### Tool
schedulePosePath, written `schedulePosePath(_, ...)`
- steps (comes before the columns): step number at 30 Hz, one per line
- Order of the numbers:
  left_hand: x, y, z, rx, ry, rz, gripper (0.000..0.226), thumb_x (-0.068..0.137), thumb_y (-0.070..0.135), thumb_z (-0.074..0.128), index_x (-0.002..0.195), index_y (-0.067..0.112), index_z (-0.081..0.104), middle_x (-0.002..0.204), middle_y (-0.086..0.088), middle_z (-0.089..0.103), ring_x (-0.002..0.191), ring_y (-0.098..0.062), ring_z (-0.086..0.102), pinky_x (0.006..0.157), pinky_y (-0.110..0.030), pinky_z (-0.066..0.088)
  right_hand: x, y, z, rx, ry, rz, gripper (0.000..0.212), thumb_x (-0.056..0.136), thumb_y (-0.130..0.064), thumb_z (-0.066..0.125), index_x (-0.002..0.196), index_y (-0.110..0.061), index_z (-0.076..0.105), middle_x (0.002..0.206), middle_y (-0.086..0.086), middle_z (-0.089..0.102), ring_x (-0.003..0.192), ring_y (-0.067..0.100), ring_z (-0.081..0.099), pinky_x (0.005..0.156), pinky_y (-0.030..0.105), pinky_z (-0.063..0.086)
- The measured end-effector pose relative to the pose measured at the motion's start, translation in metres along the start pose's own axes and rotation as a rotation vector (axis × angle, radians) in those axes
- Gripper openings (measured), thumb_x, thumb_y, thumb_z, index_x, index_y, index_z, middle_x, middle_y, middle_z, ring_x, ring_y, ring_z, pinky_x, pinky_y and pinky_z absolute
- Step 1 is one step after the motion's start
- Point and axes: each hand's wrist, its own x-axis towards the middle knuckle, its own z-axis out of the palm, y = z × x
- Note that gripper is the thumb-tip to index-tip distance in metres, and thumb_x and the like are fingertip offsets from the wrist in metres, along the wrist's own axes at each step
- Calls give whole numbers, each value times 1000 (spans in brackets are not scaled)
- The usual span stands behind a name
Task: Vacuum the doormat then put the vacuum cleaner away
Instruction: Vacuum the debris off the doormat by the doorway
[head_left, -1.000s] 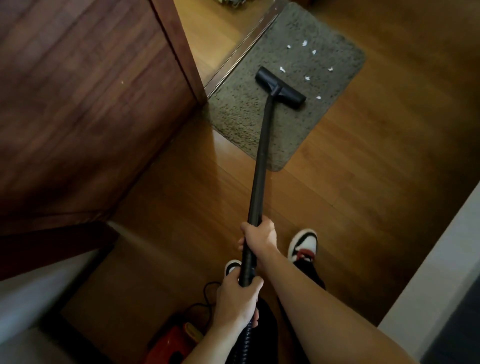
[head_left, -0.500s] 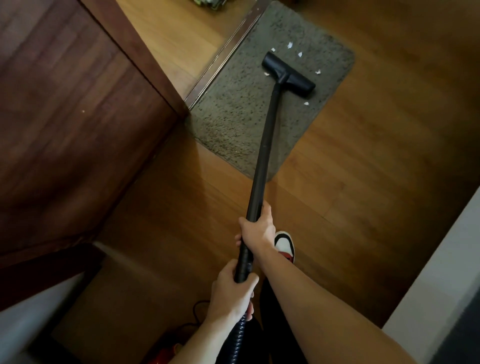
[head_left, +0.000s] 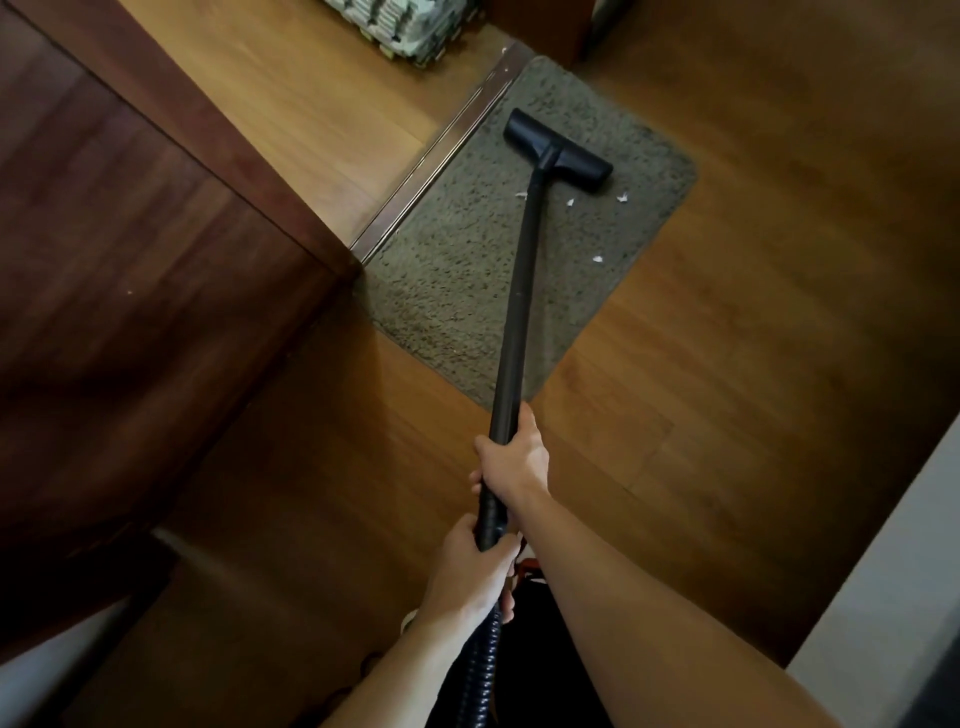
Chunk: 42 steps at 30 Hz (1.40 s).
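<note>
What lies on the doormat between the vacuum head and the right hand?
Head view: white scraps on the doormat, the black tube crossing them.

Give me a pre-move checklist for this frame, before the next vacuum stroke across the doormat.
1. Both hands on the wand: ok. Right hand grips higher up the wand, left hand lower, near the hose.
2. Nozzle on the doormat: ok. Nozzle sits on the doormat's far part.
3. Doormat clean: not ok. White scraps remain on the near side of the nozzle.
4. Doormat flat: ok, no curled edge visible.
5. Suction running: cannot tell.
</note>
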Motion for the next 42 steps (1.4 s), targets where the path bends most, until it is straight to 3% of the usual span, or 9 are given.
schedulePosePath(4,-3,-15,-2,-7,49,49,5,94,24,63,98,22,61,61,-3,56,43,-22,48,45,-30,44,-10,7,5,-18,-18,7,81,97,-12,60,160,-34,15,98,0,59,48,12,63,46,27,56)
schedulePosePath(11,-25,-62,-23,-30,86,32,17,94,27,65,110,31,60,57,-4,59,41,-21,50,42,-28,44,-47,45,25,-20,-43,31,79,97,-11,59,159,-35,17,98,8,63,43,12,60,45,28,55)
schedulePosePath(14,-35,-89,-37,3,114,72,18,92,31,67,106,39,61,66,-8,66,45,-24,56,47,-32,48,-66,63,38,-27,-47,51,81,98,-12,59,160,-36,14,102,10,64,45,12,61,44,26,53)
schedulePosePath(18,-50,-118,-58,36,133,91,16,91,32,68,105,37,62,75,-8,71,48,-22,60,48,-30,48,-91,87,58,-33,-52,75,82,97,-13,59,160,-37,12,106,12,65,50,14,63,46,27,55)
schedulePosePath(25,-72,-162,-89,18,104,45,15,90,33,69,102,25,65,58,-4,63,41,-23,52,49,-32,46,-126,119,88,-36,-58,83,83,97,-12,60,160,-35,12,100,11,66,50,13,63,48,28,57)
schedulePosePath(29,-83,-178,-97,25,99,29,25,89,35,69,112,36,61,58,-1,63,43,-21,55,45,-30,46,-147,131,92,-47,-41,52,80,96,-11,59,161,-32,17,95,2,61,52,13,64,48,25,57)
schedulePosePath(34,-98,-178,-90,82,64,42,9,91,29,66,100,29,63,58,-3,61,37,-19,51,43,-28,44,-156,143,85,-41,14,58,80,94,-9,59,160,-33,21,92,5,64,46,11,60,48,27,56)
schedulePosePath(38,-102,-173,-77,81,31,4,10,90,29,65,95,22,63,56,-3,59,34,-21,47,42,-29,42,-153,146,71,-4,48,53,77,94,-9,59,158,-32,24,83,11,65,45,15,61,46,29,54)
schedulePosePath(42,-101,-165,-64,114,2,23,8,90,30,67,94,25,64,55,-2,59,38,-21,49,44,-30,43,-144,148,56,0,97,55,76,93,-12,59,158,-34,25,89,13,68,48,16,64,51,35,61)
